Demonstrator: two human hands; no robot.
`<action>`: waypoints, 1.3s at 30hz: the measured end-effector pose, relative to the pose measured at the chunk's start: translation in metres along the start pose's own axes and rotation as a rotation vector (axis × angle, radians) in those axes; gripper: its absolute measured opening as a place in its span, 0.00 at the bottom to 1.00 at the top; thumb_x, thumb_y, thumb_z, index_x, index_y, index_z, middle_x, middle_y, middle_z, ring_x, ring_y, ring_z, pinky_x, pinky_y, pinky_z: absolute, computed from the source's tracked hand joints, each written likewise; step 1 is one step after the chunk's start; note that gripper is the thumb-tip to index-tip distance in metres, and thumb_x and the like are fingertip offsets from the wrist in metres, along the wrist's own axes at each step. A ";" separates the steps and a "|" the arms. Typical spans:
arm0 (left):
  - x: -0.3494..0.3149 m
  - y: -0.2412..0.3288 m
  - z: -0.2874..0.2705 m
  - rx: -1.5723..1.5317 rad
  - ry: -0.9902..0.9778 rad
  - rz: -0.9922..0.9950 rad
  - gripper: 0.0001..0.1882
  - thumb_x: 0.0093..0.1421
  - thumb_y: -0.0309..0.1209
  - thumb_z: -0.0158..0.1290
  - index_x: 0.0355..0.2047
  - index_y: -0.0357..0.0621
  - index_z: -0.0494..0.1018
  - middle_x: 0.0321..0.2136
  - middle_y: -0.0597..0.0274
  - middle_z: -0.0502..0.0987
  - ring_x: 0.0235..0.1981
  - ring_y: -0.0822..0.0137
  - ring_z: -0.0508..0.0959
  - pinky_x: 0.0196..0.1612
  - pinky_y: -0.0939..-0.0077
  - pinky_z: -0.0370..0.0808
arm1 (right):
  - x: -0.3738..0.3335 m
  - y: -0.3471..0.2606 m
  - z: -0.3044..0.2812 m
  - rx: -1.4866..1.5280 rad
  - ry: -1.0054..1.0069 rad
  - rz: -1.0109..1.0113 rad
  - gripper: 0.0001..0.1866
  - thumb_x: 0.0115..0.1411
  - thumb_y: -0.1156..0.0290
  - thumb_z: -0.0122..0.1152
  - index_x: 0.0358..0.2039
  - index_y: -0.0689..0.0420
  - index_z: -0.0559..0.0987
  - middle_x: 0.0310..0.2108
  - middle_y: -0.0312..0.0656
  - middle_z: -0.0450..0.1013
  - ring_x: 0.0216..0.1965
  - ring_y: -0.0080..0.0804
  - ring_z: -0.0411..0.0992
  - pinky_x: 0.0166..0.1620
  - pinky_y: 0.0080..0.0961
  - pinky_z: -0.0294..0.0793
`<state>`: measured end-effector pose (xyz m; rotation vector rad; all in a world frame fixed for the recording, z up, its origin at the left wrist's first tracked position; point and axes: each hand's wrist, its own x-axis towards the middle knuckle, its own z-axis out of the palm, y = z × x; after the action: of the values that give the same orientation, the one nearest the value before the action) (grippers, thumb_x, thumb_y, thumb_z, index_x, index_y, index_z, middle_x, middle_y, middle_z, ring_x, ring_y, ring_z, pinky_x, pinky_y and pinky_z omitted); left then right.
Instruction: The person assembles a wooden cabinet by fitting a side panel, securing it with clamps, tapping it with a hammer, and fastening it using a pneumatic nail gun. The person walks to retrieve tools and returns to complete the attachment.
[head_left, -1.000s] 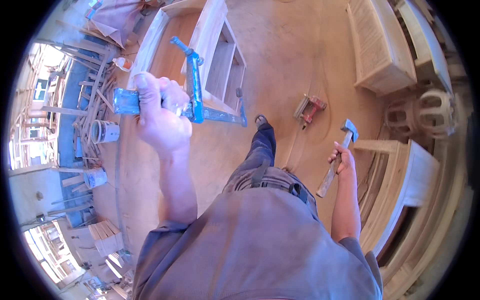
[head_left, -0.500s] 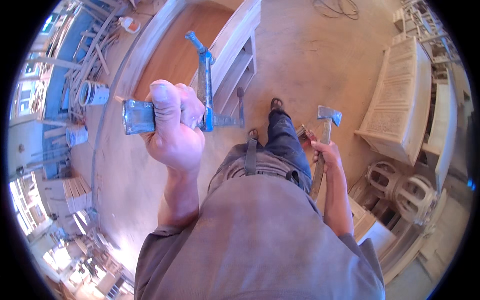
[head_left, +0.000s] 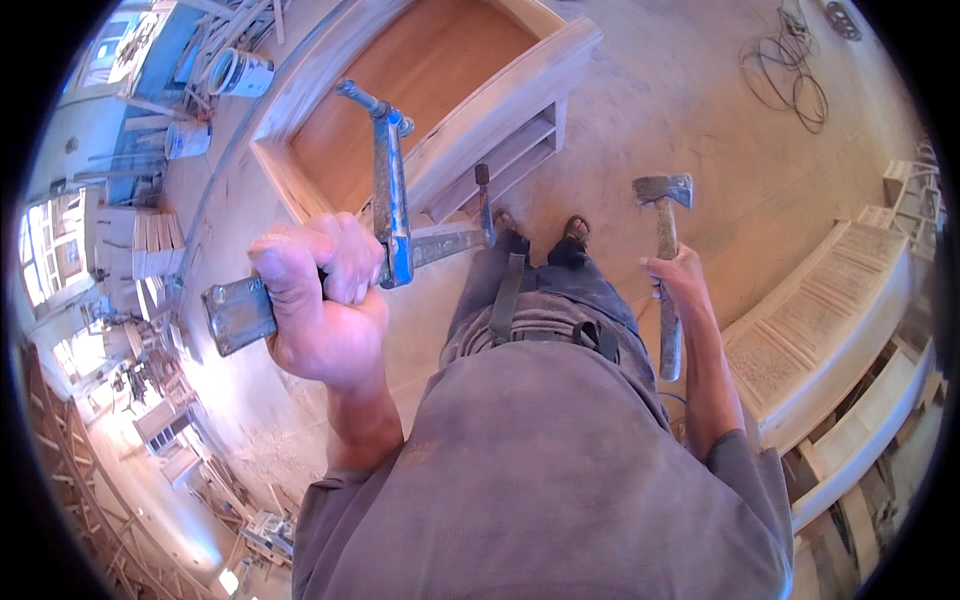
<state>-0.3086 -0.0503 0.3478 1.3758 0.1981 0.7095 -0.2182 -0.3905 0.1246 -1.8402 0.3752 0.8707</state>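
My left hand [head_left: 325,295], raised at the left, is closed around the bar of a blue F-clamp [head_left: 396,215]. The bar's thick end sticks out past my thumb, and its other end points right, toward my feet. My right hand [head_left: 682,277] grips the wooden handle of a hatchet [head_left: 668,335]. Its metal head is up, beyond my fist, and the handle's lower end hangs beside my forearm. Both tools are held in the air, apart from each other. Beyond the clamp lies a pale wooden furniture frame [head_left: 500,85] with a brown inner panel.
A carved wooden panel piece [head_left: 815,320] stands at the right. Coiled cable [head_left: 790,85] lies on the floor at the upper right. Two white buckets, one of them a paint bucket [head_left: 240,73], stand at the upper left near stacked timber. My sandalled feet [head_left: 577,230] are on the dusty floor.
The surroundings have swung clockwise in view: the furniture frame sits further right and the carved panel lower. The clamp has tilted, and the hatchet handle hangs more upright. Both grips stay the same.
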 end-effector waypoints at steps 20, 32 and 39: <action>0.014 0.000 0.045 0.147 0.156 0.111 0.23 0.74 0.48 0.38 0.24 0.49 0.62 0.12 0.71 0.55 0.13 0.74 0.54 0.19 0.74 0.54 | 0.014 -0.004 0.031 -0.711 -0.325 -0.281 0.19 0.49 0.66 0.62 0.43 0.56 0.80 0.36 0.57 0.78 0.43 0.57 0.77 0.47 0.47 0.75; 0.012 0.004 0.031 0.134 0.091 0.041 0.23 0.74 0.49 0.37 0.25 0.50 0.63 0.12 0.71 0.55 0.13 0.74 0.54 0.20 0.74 0.54 | 0.025 -0.019 0.029 -0.680 -0.227 -0.220 0.20 0.48 0.66 0.64 0.43 0.56 0.81 0.38 0.57 0.79 0.44 0.55 0.77 0.48 0.45 0.75; 0.009 0.015 0.032 0.107 0.069 0.034 0.25 0.74 0.51 0.35 0.24 0.50 0.62 0.12 0.72 0.54 0.14 0.75 0.52 0.20 0.75 0.53 | 0.027 -0.014 0.020 -0.572 -0.185 -0.152 0.20 0.47 0.65 0.64 0.41 0.58 0.81 0.37 0.57 0.79 0.43 0.55 0.77 0.47 0.43 0.75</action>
<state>-0.2901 -0.0710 0.3707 1.4602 0.2707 0.7847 -0.1988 -0.3626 0.1106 -2.2435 -0.1508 1.1071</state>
